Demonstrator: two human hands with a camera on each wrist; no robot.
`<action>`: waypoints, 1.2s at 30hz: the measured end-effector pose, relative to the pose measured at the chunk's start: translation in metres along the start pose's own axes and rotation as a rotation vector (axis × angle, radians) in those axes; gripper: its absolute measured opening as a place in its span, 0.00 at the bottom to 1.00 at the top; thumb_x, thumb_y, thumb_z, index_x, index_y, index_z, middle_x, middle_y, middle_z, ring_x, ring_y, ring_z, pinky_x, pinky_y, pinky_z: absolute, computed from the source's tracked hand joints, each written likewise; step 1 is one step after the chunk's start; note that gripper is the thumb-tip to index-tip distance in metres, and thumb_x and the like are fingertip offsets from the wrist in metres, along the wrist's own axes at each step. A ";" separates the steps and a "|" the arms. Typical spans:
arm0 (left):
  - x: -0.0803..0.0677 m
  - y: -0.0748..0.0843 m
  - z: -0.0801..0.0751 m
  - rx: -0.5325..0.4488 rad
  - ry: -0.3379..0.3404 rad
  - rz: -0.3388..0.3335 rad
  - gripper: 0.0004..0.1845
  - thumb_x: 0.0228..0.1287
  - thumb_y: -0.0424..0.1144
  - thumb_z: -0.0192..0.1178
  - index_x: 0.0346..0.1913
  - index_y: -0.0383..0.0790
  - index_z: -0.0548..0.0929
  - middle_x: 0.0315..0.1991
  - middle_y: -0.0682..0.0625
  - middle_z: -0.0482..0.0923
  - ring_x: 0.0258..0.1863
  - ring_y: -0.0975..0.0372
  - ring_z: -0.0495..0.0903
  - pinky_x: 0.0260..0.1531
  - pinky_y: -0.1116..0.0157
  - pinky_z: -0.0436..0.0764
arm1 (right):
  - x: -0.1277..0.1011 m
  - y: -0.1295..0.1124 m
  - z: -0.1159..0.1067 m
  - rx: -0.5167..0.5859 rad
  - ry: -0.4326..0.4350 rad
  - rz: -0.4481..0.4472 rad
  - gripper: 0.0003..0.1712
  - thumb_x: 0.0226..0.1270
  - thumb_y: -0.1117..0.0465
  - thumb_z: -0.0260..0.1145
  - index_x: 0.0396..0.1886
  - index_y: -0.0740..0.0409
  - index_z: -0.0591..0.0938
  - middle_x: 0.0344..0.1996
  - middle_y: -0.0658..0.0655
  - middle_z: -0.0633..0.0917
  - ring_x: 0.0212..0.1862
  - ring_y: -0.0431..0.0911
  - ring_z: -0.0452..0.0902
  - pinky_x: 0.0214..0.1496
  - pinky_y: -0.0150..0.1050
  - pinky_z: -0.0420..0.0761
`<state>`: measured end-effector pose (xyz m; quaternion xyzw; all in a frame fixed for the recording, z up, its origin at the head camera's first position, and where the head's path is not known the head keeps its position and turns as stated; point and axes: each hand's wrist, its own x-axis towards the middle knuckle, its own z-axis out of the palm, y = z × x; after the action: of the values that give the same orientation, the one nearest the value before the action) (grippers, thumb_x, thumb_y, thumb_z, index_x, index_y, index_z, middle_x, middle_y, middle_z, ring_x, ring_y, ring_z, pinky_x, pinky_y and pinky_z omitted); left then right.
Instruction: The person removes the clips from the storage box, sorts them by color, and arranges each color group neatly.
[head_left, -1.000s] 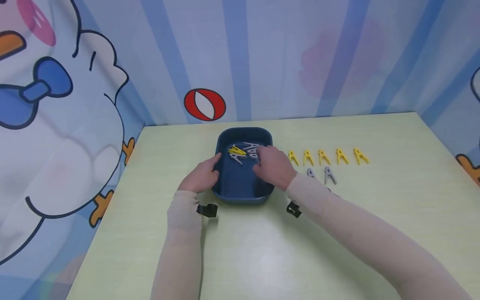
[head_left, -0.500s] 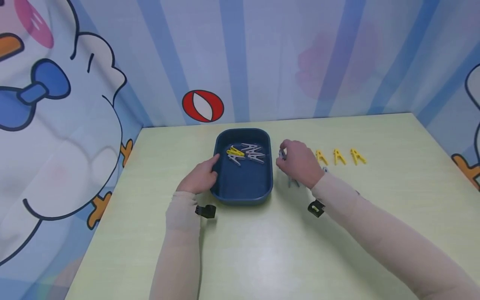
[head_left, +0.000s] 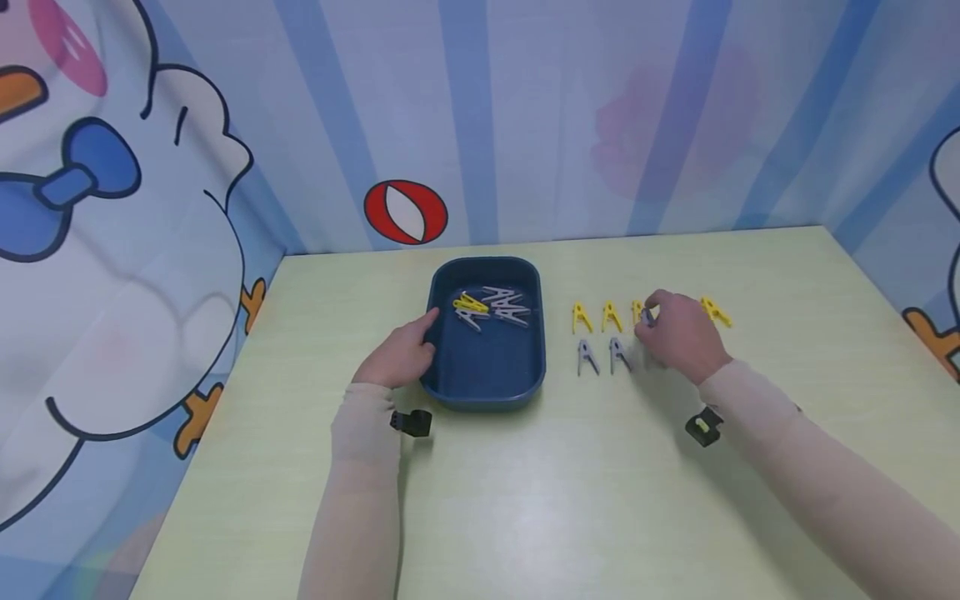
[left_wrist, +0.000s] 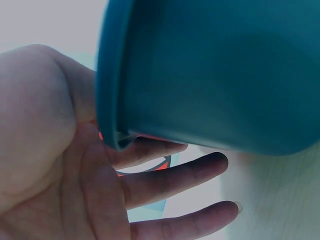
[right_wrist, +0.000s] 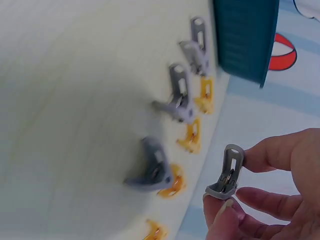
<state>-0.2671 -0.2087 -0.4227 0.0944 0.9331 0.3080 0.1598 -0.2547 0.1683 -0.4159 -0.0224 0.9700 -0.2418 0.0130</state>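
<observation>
On the pale green table, the right hand pinches a grey clip to set beside the grey row, while the relaxed left hand steadies the blue tray.

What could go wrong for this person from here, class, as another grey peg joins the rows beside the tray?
1. The right hand pinches the grey peg only at the fingertips, so it might slip.
2. It hovers close over the yellow pegs and grey pegs already laid out; the hand could nudge them out of line.
3. The left hand merely rests against the blue tray, which may slide.
</observation>
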 end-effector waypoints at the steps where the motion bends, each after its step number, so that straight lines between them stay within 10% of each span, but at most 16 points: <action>1: 0.000 0.000 0.000 0.000 0.001 -0.001 0.32 0.76 0.34 0.40 0.79 0.36 0.49 0.77 0.41 0.52 0.69 0.52 0.62 0.69 0.51 0.61 | -0.001 0.004 0.000 0.000 0.004 0.008 0.23 0.65 0.64 0.61 0.54 0.77 0.75 0.27 0.61 0.81 0.24 0.49 0.72 0.26 0.42 0.71; 36: -0.001 0.000 0.000 -0.008 0.008 -0.005 0.32 0.76 0.35 0.40 0.79 0.38 0.49 0.77 0.42 0.52 0.69 0.53 0.62 0.70 0.52 0.60 | -0.011 0.060 0.005 -0.028 -0.042 0.106 0.29 0.62 0.63 0.61 0.56 0.83 0.70 0.36 0.73 0.80 0.31 0.57 0.74 0.27 0.46 0.75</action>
<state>-0.2664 -0.2090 -0.4231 0.0899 0.9327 0.3119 0.1572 -0.2454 0.2198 -0.4480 0.0237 0.9727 -0.2264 0.0460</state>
